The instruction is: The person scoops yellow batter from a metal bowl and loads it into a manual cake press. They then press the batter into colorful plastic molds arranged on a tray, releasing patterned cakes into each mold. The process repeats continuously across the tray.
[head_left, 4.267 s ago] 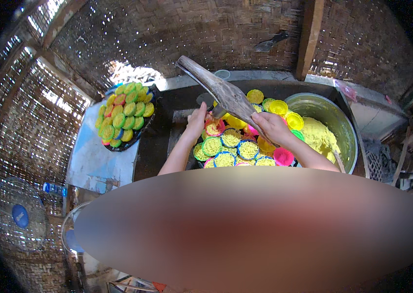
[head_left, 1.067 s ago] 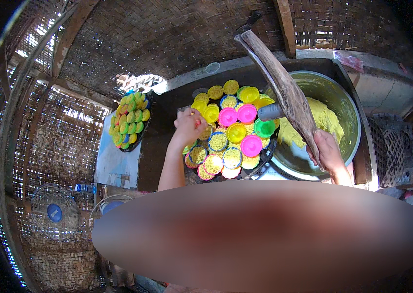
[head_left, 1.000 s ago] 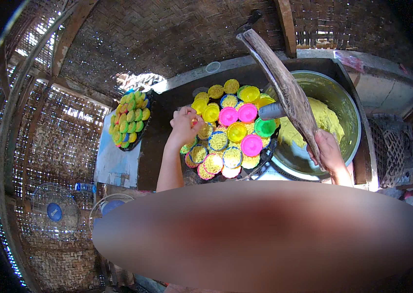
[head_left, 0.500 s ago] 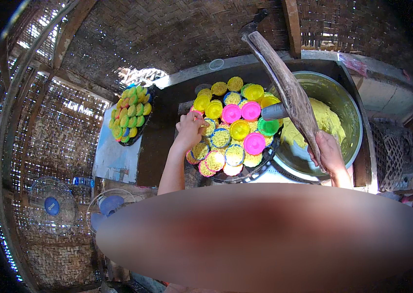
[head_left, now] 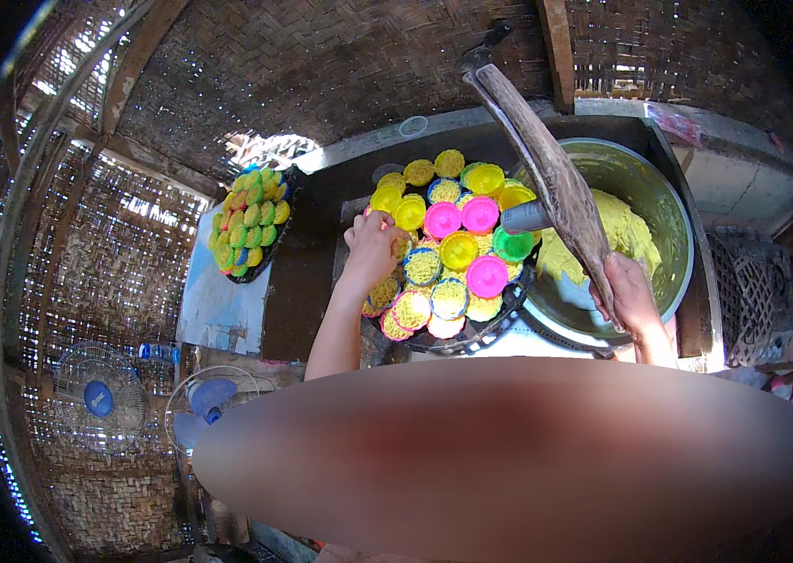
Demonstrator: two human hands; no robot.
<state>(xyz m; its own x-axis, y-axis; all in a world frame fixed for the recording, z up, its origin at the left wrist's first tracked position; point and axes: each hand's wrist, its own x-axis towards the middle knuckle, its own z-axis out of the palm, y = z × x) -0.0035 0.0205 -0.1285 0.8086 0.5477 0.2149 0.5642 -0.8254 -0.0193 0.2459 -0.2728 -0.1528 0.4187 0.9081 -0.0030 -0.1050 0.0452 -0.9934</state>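
Note:
A round dark tray (head_left: 516,298) is crowded with small fluted plastic cups in yellow, pink, green and blue, many holding yellow noodle-like dough strands. At its left edge my left hand (head_left: 372,246) reaches in with curled fingers among the cups; what they pinch is hidden. My right hand (head_left: 630,295) is closed round the lower end of a long weathered wooden lever (head_left: 551,164). Under the lever a grey metal cylinder (head_left: 526,217) hangs over the cups, near a green cup (head_left: 513,243). The lever slants up and away to the left.
On the right stands a large metal basin (head_left: 683,239) with yellow dough (head_left: 629,230). A second tray of filled cups (head_left: 251,220) sits at the far left on a pale board (head_left: 218,302). Fans (head_left: 99,398) stand lower left. Woven walls (head_left: 340,66) enclose the space.
My left hand has shifted slightly up and to the right over the cups at the tray's left edge. The right hand and the lever have barely moved.

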